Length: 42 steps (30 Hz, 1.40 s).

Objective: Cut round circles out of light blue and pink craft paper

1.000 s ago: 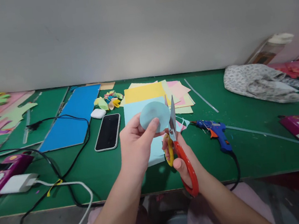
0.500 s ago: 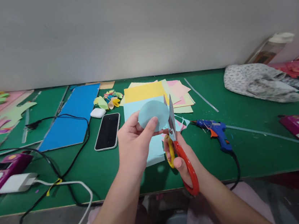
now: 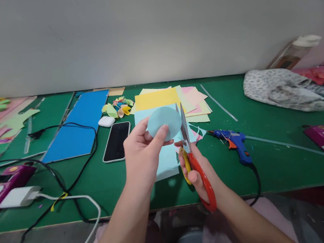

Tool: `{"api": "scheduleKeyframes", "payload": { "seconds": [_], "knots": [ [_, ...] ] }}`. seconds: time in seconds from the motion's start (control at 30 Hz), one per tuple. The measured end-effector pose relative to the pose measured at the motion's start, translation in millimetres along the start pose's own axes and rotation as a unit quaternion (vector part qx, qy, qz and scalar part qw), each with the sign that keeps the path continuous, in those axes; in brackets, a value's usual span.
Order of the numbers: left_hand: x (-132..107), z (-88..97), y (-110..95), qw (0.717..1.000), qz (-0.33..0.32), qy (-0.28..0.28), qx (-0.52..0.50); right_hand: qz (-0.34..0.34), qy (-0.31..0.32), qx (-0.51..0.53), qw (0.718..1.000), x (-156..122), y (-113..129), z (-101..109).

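My left hand (image 3: 142, 155) pinches a round light-blue paper disc (image 3: 163, 122), held up over the green table (image 3: 104, 180). My right hand (image 3: 195, 168) grips red-and-yellow scissors (image 3: 194, 161) with the blades pointing up, against the disc's right edge. Under both hands lies a light-blue sheet (image 3: 166, 156) with a piece cut out. Behind it sits a stack of yellow and pink paper sheets (image 3: 171, 98).
A phone (image 3: 116, 141), a white earbud case (image 3: 106, 121), paper petals (image 3: 119, 108) and a blue board (image 3: 82, 123) lie at the left. Black and white cables (image 3: 69, 188), a purple power strip (image 3: 1, 186). Right: blue glue gun (image 3: 236, 146), glue sticks, patterned cloth (image 3: 282, 89).
My left hand has shifted the disc slightly left and up, and the scissors followed along its right edge. The rest of the table is as before.
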State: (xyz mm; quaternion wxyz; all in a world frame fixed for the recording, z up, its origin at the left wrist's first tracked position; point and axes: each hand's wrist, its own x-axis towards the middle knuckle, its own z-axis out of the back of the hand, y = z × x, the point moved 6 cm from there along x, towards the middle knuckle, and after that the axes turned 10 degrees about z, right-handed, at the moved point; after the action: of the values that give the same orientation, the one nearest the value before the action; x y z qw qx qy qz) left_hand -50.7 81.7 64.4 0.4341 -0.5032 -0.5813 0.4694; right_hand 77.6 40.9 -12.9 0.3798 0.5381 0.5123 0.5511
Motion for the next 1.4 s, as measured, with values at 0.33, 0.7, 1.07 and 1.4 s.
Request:
{"api": "scheduleKeyframes", "payload": {
  "seconds": [0.33,0.7,1.07,1.4],
  "knots": [
    [2,2.4,-2,1.0,-0.007,-0.016,0.015,-0.025,0.004,-0.023,0.999,0,4,-1],
    [4,8.1,-3,1.0,-0.013,-0.024,0.014,0.009,0.03,-0.061,0.998,2,4,-1],
    [5,12.4,-5,0.999,-0.021,-0.037,0.005,0.004,0.016,-0.041,0.999,-1,9,-2],
    [7,14.6,-6,0.998,-0.032,-0.048,0.001,-0.006,0.011,-0.037,0.999,-2,10,-2]
  ]
}}
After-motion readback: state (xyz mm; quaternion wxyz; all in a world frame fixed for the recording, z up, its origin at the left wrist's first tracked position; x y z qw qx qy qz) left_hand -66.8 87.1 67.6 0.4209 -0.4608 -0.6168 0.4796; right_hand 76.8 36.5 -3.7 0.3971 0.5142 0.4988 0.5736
